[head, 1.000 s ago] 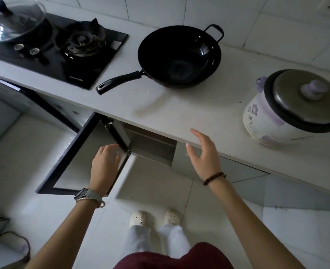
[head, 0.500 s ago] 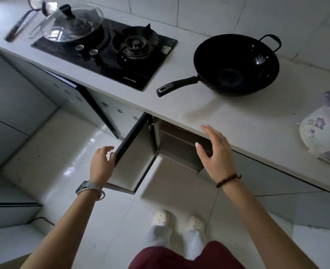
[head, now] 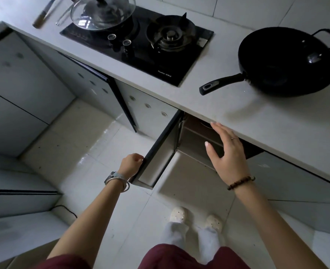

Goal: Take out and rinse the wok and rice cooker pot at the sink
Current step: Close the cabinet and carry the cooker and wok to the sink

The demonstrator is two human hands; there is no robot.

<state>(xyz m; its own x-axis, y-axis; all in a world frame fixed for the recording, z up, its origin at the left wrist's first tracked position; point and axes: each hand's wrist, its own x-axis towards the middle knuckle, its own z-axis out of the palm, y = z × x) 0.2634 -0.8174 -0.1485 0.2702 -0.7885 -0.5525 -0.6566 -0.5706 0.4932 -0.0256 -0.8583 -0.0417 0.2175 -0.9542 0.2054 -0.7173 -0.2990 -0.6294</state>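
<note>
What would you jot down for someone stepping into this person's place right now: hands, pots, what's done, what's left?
Left hand: grips the edge of the open cabinet door.
Right hand: open, holding nothing, reaching at the cabinet opening under the counter.
Wok: out on the counter, right of the stove, with its long handle pointing towards the stove.
Rice cooker pot and sink: not in view.
Done: wok taken out.
Left: get the rice cooker pot, carry both to the sink and rinse them.
</note>
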